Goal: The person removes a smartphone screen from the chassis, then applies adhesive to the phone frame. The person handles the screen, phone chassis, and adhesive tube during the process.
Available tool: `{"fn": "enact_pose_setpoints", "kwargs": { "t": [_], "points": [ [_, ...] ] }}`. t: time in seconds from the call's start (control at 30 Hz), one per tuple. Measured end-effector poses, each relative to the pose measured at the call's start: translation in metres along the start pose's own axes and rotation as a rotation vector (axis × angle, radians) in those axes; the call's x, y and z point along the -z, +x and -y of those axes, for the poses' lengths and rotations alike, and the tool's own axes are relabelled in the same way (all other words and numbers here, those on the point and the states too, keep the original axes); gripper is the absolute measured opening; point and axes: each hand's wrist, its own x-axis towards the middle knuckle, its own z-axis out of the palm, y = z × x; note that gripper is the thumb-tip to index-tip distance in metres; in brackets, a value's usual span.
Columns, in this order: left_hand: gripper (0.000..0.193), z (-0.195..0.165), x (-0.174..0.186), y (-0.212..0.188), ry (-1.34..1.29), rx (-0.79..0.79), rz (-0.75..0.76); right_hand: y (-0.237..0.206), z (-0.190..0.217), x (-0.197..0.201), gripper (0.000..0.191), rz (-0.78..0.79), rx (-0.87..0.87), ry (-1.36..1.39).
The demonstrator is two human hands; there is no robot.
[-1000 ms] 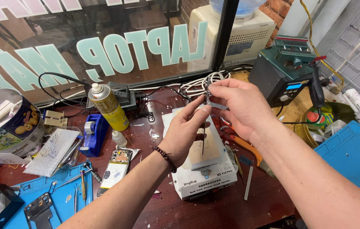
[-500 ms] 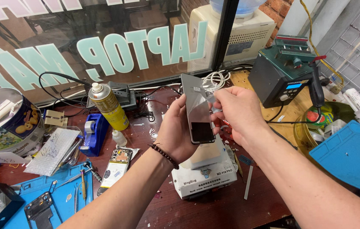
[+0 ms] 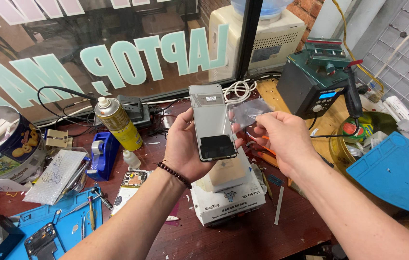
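The left hand (image 3: 185, 149) has its grip clamped on an upright phone (image 3: 211, 123) above the desk (image 3: 223, 236), its palm hidden behind it. The right hand (image 3: 281, 139) pinches a clear film (image 3: 248, 111), hard to make out, just beside the phone. A round tin (image 3: 2, 144) holds white sticks.

A: What sort of place?

B: Phone repair shop, w/ a workbench at the front window (image 3: 70, 58). Big lettering on the glass, seen reversed from inside.

A: What else shows it?

B: Soldering station (image 3: 317, 86) w/ lit display, blue mats (image 3: 397, 173) both sides, tweezers (image 3: 90, 212) and small tools on the left one. An opened phone (image 3: 128, 185) w/ its board showing, spray can (image 3: 116, 123), tape dispenser (image 3: 99, 154), cables (image 3: 240, 89) piled by the glass. Red-brown bench (image 3: 223, 236), v. cluttered.
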Motion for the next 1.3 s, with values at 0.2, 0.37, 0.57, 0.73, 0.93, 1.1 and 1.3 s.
{"fn": "enact_pose_setpoints", "kwargs": {
  "t": [0.2,0.37,0.57,0.73,0.93,1.1,1.3],
  "points": [
    [0.057,0.008,-0.001,0.005,-0.078,0.053,0.064,0.004,0.002,0.018,0.012,-0.011,0.002,0.022],
    [0.055,0.013,-0.006,0.007,-0.029,0.042,-0.018,0.011,0.0,0.035,0.009,0.0,0.03,0.045],
    [0.058,0.022,-0.012,0.011,0.004,0.031,-0.057,0.03,-0.008,0.06,0.009,0.03,0.042,0.09],
    [0.057,0.03,-0.014,0.018,0.02,0.045,-0.083,0.051,-0.024,0.091,0.009,0.064,0.004,0.142],
    [0.057,0.04,-0.014,0.03,0.015,0.043,-0.079,0.086,-0.05,0.136,0.01,-0.044,-0.057,0.076],
    [0.055,0.047,-0.01,0.038,0.021,0.023,-0.106,0.115,-0.077,0.177,0.008,-0.059,-0.148,-0.304],
    [0.05,0.056,-0.003,0.047,0.085,-0.011,-0.217,0.154,-0.091,0.235,0.01,-0.149,-0.246,-0.343]
  ]
}}
